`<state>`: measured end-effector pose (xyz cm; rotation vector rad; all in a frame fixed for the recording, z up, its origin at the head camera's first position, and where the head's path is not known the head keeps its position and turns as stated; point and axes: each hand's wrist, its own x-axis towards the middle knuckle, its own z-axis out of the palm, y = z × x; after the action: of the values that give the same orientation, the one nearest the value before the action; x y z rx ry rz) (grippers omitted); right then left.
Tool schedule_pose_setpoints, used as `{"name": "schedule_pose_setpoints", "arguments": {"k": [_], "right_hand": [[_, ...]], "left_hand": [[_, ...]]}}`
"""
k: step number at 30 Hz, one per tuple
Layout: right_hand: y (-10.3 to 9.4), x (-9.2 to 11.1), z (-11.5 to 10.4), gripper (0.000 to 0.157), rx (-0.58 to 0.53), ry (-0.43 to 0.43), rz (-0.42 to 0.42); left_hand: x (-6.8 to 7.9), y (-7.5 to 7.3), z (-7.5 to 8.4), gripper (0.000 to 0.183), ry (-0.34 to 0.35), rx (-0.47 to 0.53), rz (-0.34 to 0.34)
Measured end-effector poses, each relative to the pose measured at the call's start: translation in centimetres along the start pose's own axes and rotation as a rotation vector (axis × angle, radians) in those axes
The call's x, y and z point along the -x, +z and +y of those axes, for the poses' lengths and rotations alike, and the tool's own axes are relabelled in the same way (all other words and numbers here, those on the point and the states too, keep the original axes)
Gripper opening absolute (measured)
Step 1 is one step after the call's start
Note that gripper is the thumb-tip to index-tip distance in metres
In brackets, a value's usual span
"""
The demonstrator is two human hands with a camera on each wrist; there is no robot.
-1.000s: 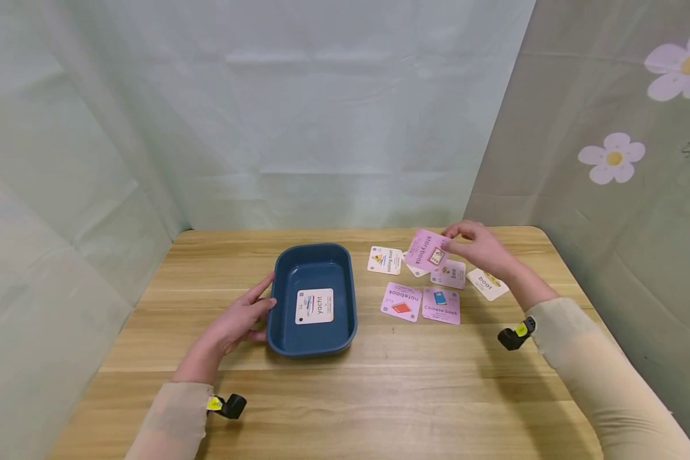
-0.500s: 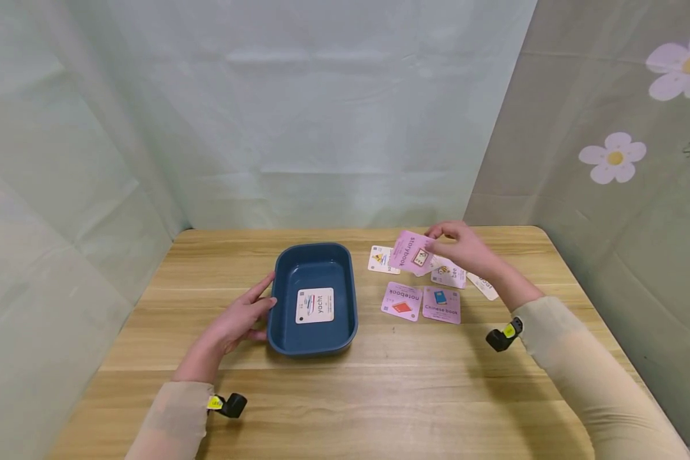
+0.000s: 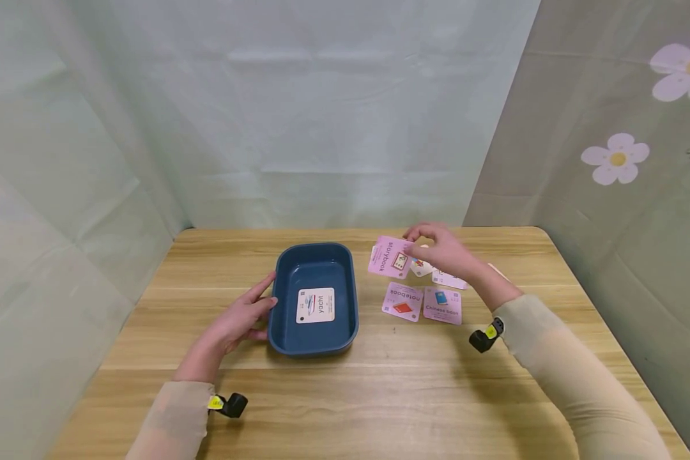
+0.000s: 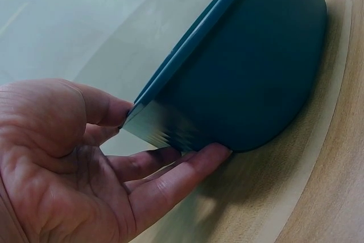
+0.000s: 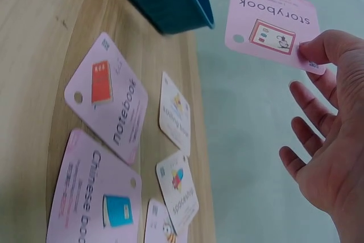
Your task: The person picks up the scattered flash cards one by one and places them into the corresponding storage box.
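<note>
A: Where is the storybook card (image 3: 390,257)?

B: Raised above the table (image 3: 379,396), pinched near one edge between thumb and finger of the right grip (image 3: 448,252). It juts left from the fingertips, and being almost square, it has hardly any long axis.

A: And the blue tray (image 3: 316,275)?

B: Left of the card and a little nearer the person, long axis running away from the body. The left grip (image 3: 244,319) holds its left side, thumb at the rim, fingers against the outer wall.

A: Any edges between?

B: The tray's right rim stands between the card and the tray floor. The yacht card (image 3: 315,305) lies mid-floor, bare floor around it. The notebook card (image 3: 402,301) lies flat on the nearer side of the raised card, outside the tray.
</note>
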<state>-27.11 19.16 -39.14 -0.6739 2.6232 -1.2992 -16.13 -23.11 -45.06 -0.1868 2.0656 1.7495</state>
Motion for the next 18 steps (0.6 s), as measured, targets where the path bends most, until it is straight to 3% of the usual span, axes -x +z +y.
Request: {"name": "schedule_pose_setpoints", "arguments": {"k": [18], "right_hand": [[3.4,-2.6,-3.3,0.013,0.055,-0.060,-0.016]], "left_hand": [[0.1,0.0,-0.2,0.067,-0.010,0.005,-0.002]]}}
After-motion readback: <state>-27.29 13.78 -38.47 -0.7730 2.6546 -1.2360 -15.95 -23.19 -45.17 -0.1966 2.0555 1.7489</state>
